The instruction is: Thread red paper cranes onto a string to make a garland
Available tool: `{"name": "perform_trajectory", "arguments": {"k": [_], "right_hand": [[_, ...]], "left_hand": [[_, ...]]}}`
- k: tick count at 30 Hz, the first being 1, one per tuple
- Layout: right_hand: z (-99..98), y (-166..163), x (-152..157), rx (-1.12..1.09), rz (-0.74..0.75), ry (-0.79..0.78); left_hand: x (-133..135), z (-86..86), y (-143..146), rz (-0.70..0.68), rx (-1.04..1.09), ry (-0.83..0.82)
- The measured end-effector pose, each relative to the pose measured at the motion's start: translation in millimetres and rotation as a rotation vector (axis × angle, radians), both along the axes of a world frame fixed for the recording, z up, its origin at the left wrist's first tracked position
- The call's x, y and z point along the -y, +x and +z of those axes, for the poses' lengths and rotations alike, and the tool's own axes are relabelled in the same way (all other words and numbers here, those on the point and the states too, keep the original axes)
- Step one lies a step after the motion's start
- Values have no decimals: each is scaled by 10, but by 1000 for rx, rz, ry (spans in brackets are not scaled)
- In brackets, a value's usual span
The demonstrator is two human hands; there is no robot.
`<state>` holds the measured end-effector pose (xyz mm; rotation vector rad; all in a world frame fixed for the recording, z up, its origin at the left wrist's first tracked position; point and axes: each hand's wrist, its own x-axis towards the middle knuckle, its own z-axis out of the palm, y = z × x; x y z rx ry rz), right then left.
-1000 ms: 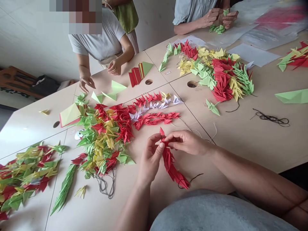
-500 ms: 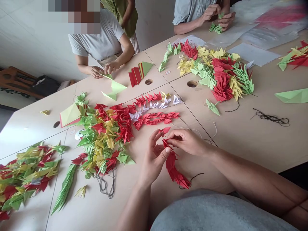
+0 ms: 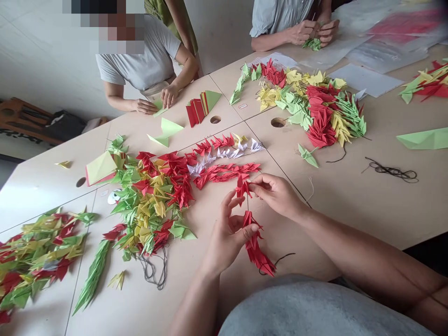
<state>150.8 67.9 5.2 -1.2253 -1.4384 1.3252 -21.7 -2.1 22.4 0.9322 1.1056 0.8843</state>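
Note:
My left hand [image 3: 227, 233] pinches the top of a string of red paper cranes [image 3: 256, 247] that hangs down to the table, its dark thread tail curling at the bottom. A little above it, my right hand [image 3: 276, 192] pinches a single red crane [image 3: 242, 185] on the thread. A short stretch of thread shows between that crane and the string. Both hands are over the light wooden table [image 3: 350, 205], just in front of me.
A heap of red, yellow and green cranes [image 3: 154, 196] lies to the left, with red and white strings [image 3: 224, 161] beside it. Another heap [image 3: 315, 107] is at the far right. A dark thread coil [image 3: 392, 171] lies to the right. Two people fold paper across the table.
My right hand has lifted the single red crane up and away from the string, opening a gap of thread. My left hand has slid slightly lower on the string. The person opposite brought both hands together.

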Motion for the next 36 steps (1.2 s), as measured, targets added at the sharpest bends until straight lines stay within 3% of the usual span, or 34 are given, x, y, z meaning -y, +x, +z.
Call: {"name": "perform_trajectory", "arguments": {"k": [6, 12, 18, 28, 36], "right_hand": [[-39, 2, -31, 21, -2, 19], [-14, -35, 39, 25, 155, 2], [11, -25, 42, 35, 226, -34], [30, -8, 44, -62, 383, -151], [53, -9, 67, -94, 406, -233]], "left_hand": [[16, -25, -19, -59, 10, 26], [-24, -67, -16, 125, -219, 183], [-27, -65, -41, 189, -278, 220], [-43, -94, -58, 214, -166, 153], [-64, -24, -42, 282, -139, 103]]}}
